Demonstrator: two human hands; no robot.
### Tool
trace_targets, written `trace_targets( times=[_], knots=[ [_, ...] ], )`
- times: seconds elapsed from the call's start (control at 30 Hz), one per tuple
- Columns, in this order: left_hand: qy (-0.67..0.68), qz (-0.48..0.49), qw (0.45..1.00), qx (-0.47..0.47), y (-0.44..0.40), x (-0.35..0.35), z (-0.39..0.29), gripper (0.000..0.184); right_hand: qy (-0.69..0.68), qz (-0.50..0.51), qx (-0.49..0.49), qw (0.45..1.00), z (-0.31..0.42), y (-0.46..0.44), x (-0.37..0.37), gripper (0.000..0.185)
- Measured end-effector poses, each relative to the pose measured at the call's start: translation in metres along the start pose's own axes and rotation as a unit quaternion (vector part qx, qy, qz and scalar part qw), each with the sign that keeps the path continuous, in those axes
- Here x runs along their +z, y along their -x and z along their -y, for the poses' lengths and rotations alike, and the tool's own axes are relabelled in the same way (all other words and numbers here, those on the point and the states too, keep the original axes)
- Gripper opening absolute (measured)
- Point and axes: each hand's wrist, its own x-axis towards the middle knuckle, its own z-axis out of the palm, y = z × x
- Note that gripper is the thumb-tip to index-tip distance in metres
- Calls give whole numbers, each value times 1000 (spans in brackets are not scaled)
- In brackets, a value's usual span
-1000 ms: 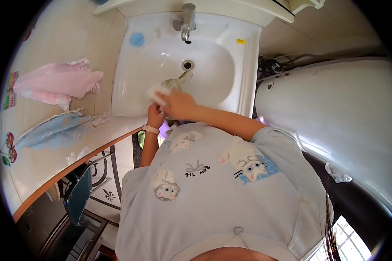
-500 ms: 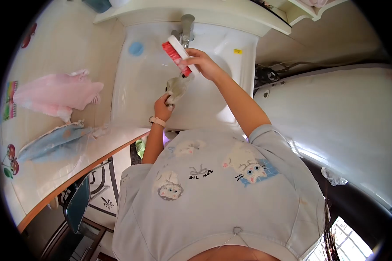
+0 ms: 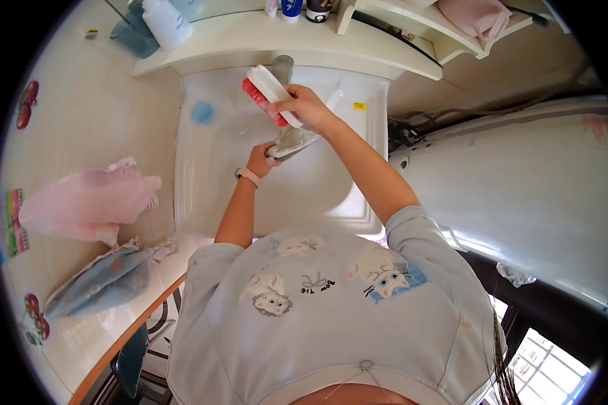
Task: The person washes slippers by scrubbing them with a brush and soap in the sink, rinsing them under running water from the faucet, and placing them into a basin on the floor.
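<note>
My right hand (image 3: 305, 108) is wrapped round a scrub brush (image 3: 270, 89) with a white back and red bristles. Held over the sink (image 3: 213, 179), the brush is tilted, its bristles facing left. Below it, my left hand (image 3: 260, 160) grips a whitish-grey shoe (image 3: 294, 140) by its left end. The lower end of the brush is close to the shoe; whether they touch I cannot tell. Behind the brush stands the faucet (image 3: 283, 66), partly hidden.
A round blue item (image 3: 203, 113) lies at the sink's upper left. On the left are a pink cloth (image 3: 91, 202) and a blue cloth (image 3: 105, 280). The back ledge (image 3: 243, 42) carries a white bottle (image 3: 165, 23) and other toiletries. A white appliance-like surface (image 3: 513, 175) stands to the right.
The view has tilted up, showing more of the back ledge. The shoe has turned from hanging upright to lying more sideways under the brush. Both hands keep their holds.
</note>
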Motion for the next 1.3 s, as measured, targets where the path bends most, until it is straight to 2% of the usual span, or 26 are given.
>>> trace_targets(
  times=[0.07, 0.2, 0.23, 0.3, 0.33, 0.4, 0.43, 0.5, 0.57, 0.63, 0.67, 0.73, 0.77, 0.83, 0.87, 0.9, 0.97, 1.0, 1.03, 1.1, 1.13, 1.3],
  knots=[
    [70, 16, 997, -1, -16, -10, 20, 53, -35, -9, 9, 999, 9, 0, 1, 54],
    [75, 80, 992, -57, -31, -30, -19, 56, -67, -2, 27, 997, 27, 5, 3, 56],
    [73, 85, 992, -55, -39, -34, -22, 56, -69, -7, 24, 997, 26, 4, 1, 56],
    [33, 173, 984, -40, -52, -39, -23, 56, -25, -3, 21, 999, 23, 4, -1, 57],
    [31, 179, 983, -40, -57, -38, -19, 56, -27, -8, 22, 999, 21, 6, -2, 57],
    [118, 204, 967, -101, -64, -33, -20, 47, 43, -30, -6, 999, 16, 11, -2, 58],
    [116, 209, 966, -100, -64, -30, -25, 47, 42, -35, -7, 998, 12, 15, -4, 58],
    [243, 176, 944, -139, -65, -17, -37, 40, 88, -38, -43, 994, 1, 26, -12, 58],
    [140, 175, 969, -102, -86, -8, -10, 42, 60, -61, -49, 995, -6, 46, -22, 58],
    [102, 119, 984, -91, -87, -1, -26, 52, -11, -98, -25, 995, -15, 67, -30, 54],
    [102, 124, 983, -91, -93, 0, -33, 52, -11, -104, -25, 994, -20, 77, -35, 54],
    [-111, 83, 966, -220, -111, 0, -35, 65, -75, -134, -7, 988, -33, 95, -46, 48],
    [-112, 87, 965, -220, -117, 2, -28, 65, -77, -138, -6, 987, -40, 105, -49, 48],
    [-91, 10, 989, -116, -116, 10, -23, 69, -181, -213, -10, 960, -53, 123, -52, 42],
    [-65, 37, 985, -158, -114, 8, -22, 63, -176, -229, 6, 957, -59, 130, -53, 38],
    [-67, 39, 984, -158, -113, 5, -21, 63, -178, -232, 6, 956, -66, 135, -56, 38],
    [4, 127, 979, -159, -110, -10, -19, 53, -189, -251, 10, 949, -80, 146, -59, 37],
    [51, 149, 971, -181, -105, -20, -26, 42, -202, -257, 18, 945, -83, 150, -58, 37],
    [49, 150, 970, -183, -103, -27, -24, 42, -205, -257, 18, 944, -86, 153, -58, 37],
    [-153, 286, 943, -81, -94, -40, -26, 37, -215, -247, 31, 944, -89, 157, -56, 38],
    [-203, 299, 932, -31, -87, -43, -30, 35, -217, -244, 31, 945, -91, 158, -54, 38],
    [-106, 228, 967, -35, -78, -49, -39, 34, -238, -239, 41, 940, -100, 151, -44, 38]
  ],
)
